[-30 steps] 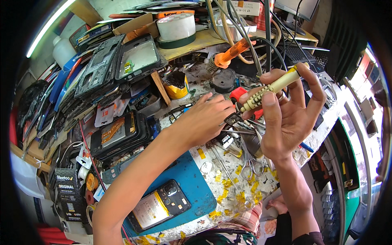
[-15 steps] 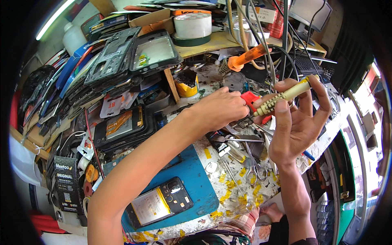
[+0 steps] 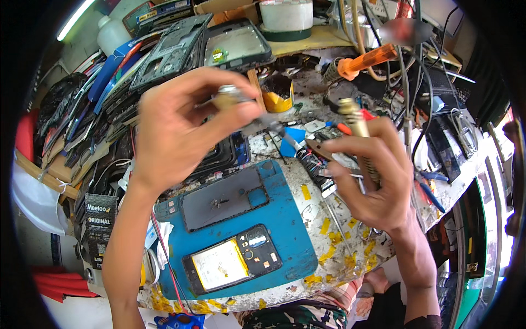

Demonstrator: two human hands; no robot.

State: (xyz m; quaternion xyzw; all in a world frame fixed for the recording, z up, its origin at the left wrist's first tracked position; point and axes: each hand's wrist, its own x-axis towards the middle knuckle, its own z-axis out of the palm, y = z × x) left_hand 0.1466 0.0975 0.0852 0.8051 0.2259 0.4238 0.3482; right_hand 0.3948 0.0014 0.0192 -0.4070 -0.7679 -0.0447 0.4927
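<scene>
My left hand (image 3: 170,129), smeared by motion, is raised left of centre over the bench. Its thumb and fingers are closed round a small tan piece with a silver end (image 3: 228,92), too blurred to name. On the right, my right hand (image 3: 383,175) is curled round a cream-coloured tube (image 3: 359,126) with ribbed ends, held nearly upright and apart from the left hand's piece. Below the hands, an opened phone (image 3: 263,257) with its white battery (image 3: 219,266) exposed lies on a blue mat (image 3: 296,241). Beside it rests a dark phone panel (image 3: 224,198).
An orange-handled tool (image 3: 372,60) leans in a coil holder at the back. A yellow tub (image 3: 279,103) stands behind the hands. Stacked phone parts (image 3: 170,49) crowd the left. Blue-handled pliers (image 3: 430,192) lie at the right; cables hang nearby.
My left hand has swung back left, away from the red-handled tool, and now holds the small piece. My right hand has come lower and nearer, with the cream tube turned more upright. The view has shifted.
</scene>
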